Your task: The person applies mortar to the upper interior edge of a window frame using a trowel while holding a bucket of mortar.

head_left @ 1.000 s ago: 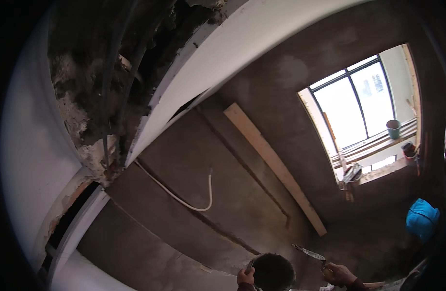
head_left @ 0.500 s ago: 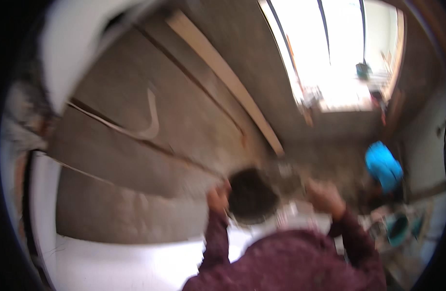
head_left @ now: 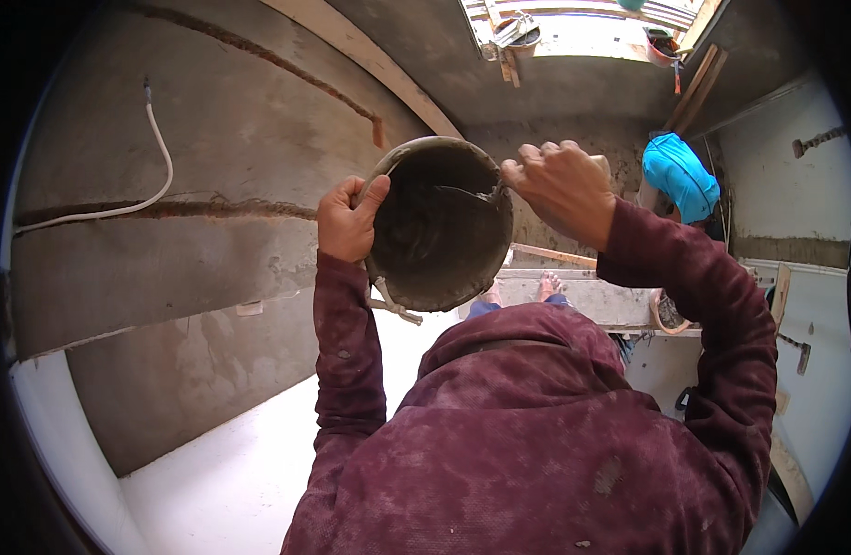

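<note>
A round, mortar-stained bucket point(head_left: 488, 254) is held up in front of my chest, its dark inside facing me. My left hand point(head_left: 351, 220) grips its left rim, thumb over the edge. My right hand point(head_left: 566, 192) is closed around the handle of a trowel, with the pale handle end showing past the fist. The trowel's blade point(head_left: 466, 193) reaches over the right rim into the bucket. Wet grey mortar point(head_left: 416, 236) coats the inside; how deep it lies is hard to tell. A dirty handle or cord point(head_left: 395, 305) hangs at the bucket's lower left.
I stand barefoot on a plank point(head_left: 583, 291). On the left is a grey plastered wall point(head_left: 231, 111) with cut channels and a white hose point(head_left: 169, 157). Someone in a blue top point(head_left: 682, 178) bends over at the right. A small bucket point(head_left: 668, 313) stands below; others sit on the window ledge.
The view has tilted down and cleared of blur. The bucket and both hands appear higher in the picture. The trowel blade now shows inside the bucket; before, it was a smear at its right.
</note>
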Demonstrator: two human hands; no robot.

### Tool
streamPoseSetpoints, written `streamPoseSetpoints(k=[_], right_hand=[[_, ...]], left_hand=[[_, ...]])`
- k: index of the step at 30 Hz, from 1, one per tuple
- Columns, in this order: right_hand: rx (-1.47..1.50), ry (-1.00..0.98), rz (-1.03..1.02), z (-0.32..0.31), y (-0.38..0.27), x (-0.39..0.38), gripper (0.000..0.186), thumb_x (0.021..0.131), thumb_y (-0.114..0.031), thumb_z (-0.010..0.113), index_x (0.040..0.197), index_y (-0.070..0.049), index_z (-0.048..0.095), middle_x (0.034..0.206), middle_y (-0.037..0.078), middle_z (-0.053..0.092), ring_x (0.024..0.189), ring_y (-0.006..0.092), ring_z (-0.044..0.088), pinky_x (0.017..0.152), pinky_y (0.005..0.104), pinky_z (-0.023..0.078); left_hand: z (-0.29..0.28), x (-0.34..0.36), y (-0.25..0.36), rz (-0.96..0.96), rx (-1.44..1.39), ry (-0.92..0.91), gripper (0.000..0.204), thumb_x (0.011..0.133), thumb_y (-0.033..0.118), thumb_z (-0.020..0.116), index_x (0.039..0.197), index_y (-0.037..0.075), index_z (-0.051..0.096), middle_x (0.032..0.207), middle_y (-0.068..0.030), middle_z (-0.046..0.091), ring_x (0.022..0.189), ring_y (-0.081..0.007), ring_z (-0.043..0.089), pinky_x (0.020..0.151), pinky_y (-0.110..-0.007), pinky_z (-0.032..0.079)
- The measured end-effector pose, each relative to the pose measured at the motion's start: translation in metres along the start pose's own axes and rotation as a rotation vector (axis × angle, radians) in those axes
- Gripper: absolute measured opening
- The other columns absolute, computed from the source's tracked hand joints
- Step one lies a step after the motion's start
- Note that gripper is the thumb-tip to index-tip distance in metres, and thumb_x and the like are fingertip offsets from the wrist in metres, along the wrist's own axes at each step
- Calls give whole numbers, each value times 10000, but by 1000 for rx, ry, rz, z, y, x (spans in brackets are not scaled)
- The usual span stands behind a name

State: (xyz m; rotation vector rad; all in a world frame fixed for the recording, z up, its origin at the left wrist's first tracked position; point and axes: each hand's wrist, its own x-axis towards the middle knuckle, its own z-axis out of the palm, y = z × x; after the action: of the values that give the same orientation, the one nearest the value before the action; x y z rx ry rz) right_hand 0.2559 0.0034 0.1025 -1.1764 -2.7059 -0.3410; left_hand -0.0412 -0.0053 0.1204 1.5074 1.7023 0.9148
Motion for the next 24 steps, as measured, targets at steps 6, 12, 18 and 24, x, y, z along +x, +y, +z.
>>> streamPoseSetpoints(k=[6, 12, 18, 24], right_hand=[[75, -68, 46, 45, 6, -7, 93, 806, -151, 594, 830, -62, 588, 751, 99, 625, 678, 226, 668, 554, 332, 512], [371, -142, 156, 72, -22, -18, 126, 806, -122, 585, 884, -24, 576, 771, 152, 624, 697, 285, 676, 561, 380, 536], [429, -246, 152, 77, -34, -23, 202, 834, -209, 615, 932, -36, 582, 781, 156, 629, 684, 291, 667, 558, 397, 529], [537, -228, 37, 84, -53, -27, 231, 829, -257, 632, 903, -41, 595, 700, 140, 634, 640, 292, 659, 563, 411, 521]], left_hand=[[35, 11, 10, 79, -38, -113, 373, 832, 344, 744, 696, 38, 579, 583, 92, 403, 547, -20, 330, 477, -216, 267], [32, 8, 6, 37, -76, -154, 270, 859, 248, 724, 728, 57, 585, 631, 110, 447, 560, 0, 344, 498, -188, 265], [35, 11, 3, 161, 81, -100, 236, 846, 213, 731, 731, 65, 586, 634, 103, 441, 575, -11, 352, 503, -192, 275], [41, 9, 0, 36, -126, -112, 238, 839, 219, 731, 726, 66, 588, 637, 92, 438, 579, -19, 356, 507, -198, 282]])
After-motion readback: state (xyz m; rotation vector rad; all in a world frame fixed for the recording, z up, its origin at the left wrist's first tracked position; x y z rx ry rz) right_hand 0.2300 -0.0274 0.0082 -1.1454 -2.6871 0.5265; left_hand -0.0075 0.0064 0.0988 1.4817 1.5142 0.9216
